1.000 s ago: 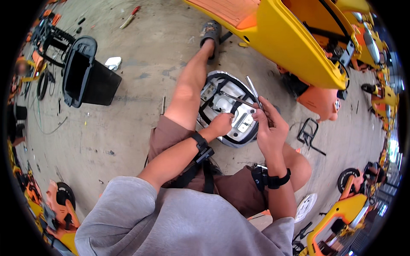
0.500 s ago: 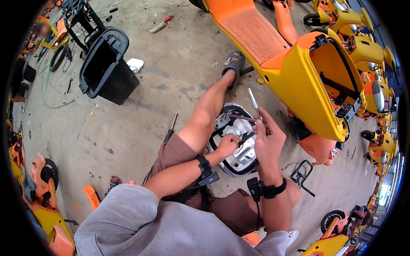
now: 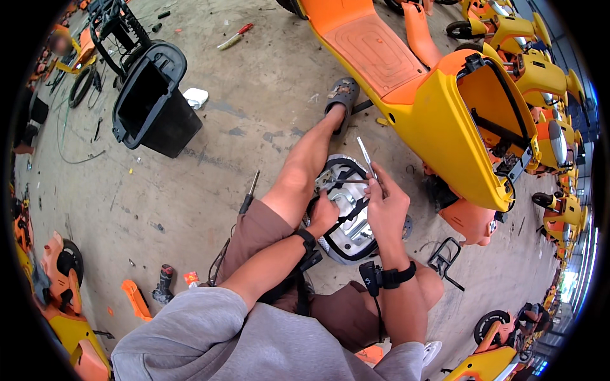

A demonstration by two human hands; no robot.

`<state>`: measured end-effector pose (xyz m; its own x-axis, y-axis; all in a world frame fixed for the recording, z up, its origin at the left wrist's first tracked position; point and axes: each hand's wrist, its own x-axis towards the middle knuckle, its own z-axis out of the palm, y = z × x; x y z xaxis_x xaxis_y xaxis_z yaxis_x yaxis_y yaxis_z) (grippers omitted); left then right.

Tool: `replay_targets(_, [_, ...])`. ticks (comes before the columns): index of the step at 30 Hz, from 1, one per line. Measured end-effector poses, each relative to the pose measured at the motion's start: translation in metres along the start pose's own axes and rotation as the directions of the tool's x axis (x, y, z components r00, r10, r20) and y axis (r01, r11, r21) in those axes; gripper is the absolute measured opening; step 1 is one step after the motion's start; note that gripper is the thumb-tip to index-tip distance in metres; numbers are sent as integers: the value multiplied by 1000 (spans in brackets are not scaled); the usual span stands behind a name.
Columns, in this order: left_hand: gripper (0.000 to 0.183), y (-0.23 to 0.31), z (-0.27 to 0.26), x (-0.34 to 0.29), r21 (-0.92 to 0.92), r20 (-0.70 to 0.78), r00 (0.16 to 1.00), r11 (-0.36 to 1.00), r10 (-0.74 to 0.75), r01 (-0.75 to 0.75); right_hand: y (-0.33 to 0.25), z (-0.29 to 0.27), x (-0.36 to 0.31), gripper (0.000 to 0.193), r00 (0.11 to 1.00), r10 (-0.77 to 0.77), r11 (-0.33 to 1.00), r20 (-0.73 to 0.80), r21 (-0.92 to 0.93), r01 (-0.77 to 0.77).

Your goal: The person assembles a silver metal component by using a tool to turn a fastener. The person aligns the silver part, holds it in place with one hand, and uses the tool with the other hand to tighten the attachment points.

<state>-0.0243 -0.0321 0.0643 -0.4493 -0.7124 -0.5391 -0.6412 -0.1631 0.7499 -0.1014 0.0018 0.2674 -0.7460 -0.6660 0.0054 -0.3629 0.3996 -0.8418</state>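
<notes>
Between my legs lies a rounded part with a silver underside (image 3: 356,238), a black rim and a black strap across it; it looks like an upturned scooter seat. My right hand (image 3: 387,202) is closed on a metal wrench (image 3: 364,152) above its right side. One bright rod of the wrench points up and away, while a thinner dark rod reaches left toward a metal bracket (image 3: 324,180) at the seat's far left. My left hand (image 3: 323,214) is at the seat's left edge, fingers curled together just below that bracket; what they grip is hidden.
A yellow and orange scooter body (image 3: 438,120) stands close by at the right. A black bin-shaped container (image 3: 168,120) sits far left. On the floor are screwdrivers (image 3: 251,193), a black metal frame (image 3: 447,255) and an orange piece (image 3: 135,298). More scooters line the right side.
My left hand has moved left and off the strap's middle to the seat's left edge. My right hand still grips the wrench, almost unmoved. The whole view has shifted slightly.
</notes>
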Motion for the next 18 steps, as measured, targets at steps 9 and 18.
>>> replay_targets(9, [71,1,-6,-7,314,243,969,941,49,-126,-7,-1,2,32,1000,14,1000,-18,19,-13])
replay_targets(18, [73,-2,-2,-4,219,181,980,969,79,-118,-10,0,7,32,999,39,999,-15,5,-38])
